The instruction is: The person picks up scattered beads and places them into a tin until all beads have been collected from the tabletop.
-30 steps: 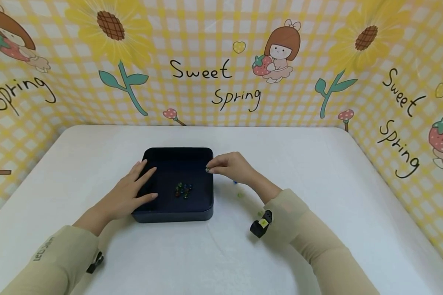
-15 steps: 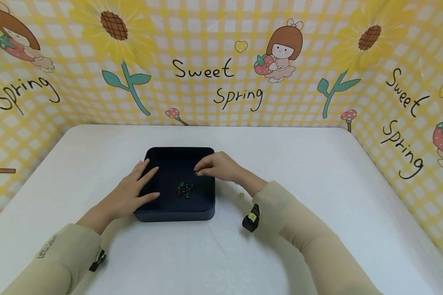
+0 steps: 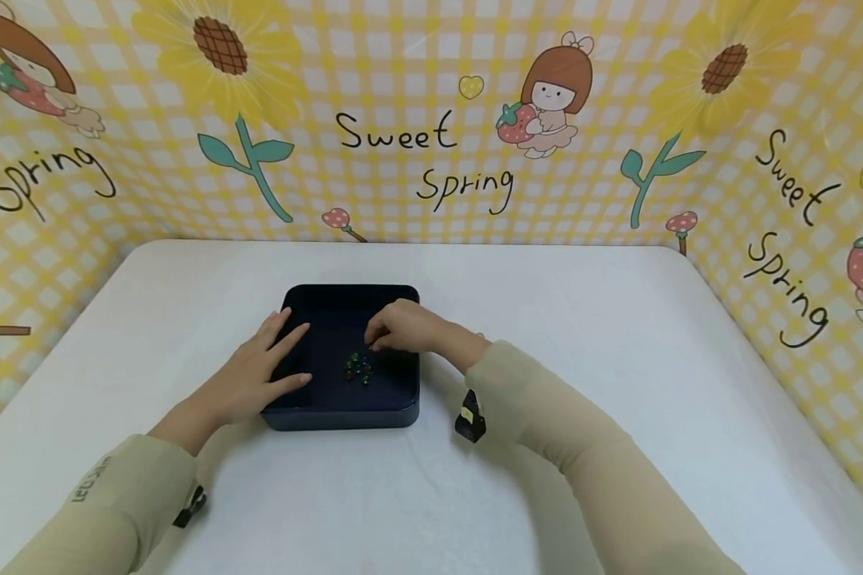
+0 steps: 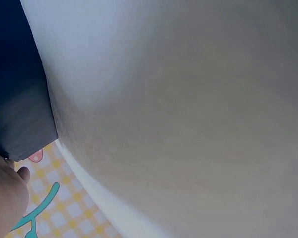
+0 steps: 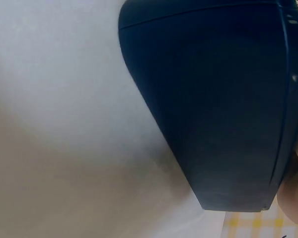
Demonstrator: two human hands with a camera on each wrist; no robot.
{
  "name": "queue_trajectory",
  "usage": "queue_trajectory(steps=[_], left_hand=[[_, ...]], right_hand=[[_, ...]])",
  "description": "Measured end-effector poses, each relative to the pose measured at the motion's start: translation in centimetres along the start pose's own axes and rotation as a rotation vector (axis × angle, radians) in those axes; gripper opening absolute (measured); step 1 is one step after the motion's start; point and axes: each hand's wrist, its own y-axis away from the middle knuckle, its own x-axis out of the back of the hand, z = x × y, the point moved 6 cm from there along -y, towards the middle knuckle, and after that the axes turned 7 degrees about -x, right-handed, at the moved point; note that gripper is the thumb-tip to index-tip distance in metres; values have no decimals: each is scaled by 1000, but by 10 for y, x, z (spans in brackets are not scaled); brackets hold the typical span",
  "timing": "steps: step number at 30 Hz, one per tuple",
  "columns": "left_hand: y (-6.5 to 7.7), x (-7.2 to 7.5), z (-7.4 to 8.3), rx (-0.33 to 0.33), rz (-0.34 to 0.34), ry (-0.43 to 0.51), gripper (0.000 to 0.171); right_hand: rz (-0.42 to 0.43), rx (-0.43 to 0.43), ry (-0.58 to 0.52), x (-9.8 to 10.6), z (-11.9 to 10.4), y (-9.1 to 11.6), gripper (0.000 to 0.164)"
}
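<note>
A dark navy square tray (image 3: 341, 419) stands on the white table, with a small cluster of coloured glass marbles (image 3: 357, 369) on its floor. My left hand (image 3: 248, 375) lies across the tray's left rim, fingers spread and fairly straight. Over the right rim reaches my right hand (image 3: 406, 326); its thumb and fingertips are pinched together just above the marbles. The marble between them is hidden by the fingers. Both wrist views show mostly the tray's outer wall (image 5: 213, 109) and table, with only part of each hand at the edge.
Past the right wrist a small pale yellowish thing (image 3: 480, 336) peeks out on the white table (image 3: 582, 303). A yellow checked cloth (image 3: 374, 72) with printed flowers rises behind the table and at both sides.
My right hand has moved left from the tray's right rim and down toward the cluster, its fingers pinching a marble. Its sleeve now covers the green marble on the table. The left hand stays put.
</note>
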Motion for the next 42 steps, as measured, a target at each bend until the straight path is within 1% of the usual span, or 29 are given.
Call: queue_trajectory(steps=[6,13,23,31,38,42], left_hand=[[0,0,1,-6,-6,0,74],[-1,-1,1,-7,-4,0,73],[0,0,1,3,-9,12,73],[0,0,1,-1,-3,12,73],[0,1,2,2,-6,14,73],[-1,1,2,6,-6,11,74]], right_hand=[[-51,-20,89,-5,-3,-6,14],[-78,-42,160,-9,-4,-10,15],[-100,-68,186,-12,-3,-14,14],[-66,-47,144,-8,-2,-12,16],[-30,-30,31,2,-4,-3,20],[5,-17,-24,10,-3,4,21]])
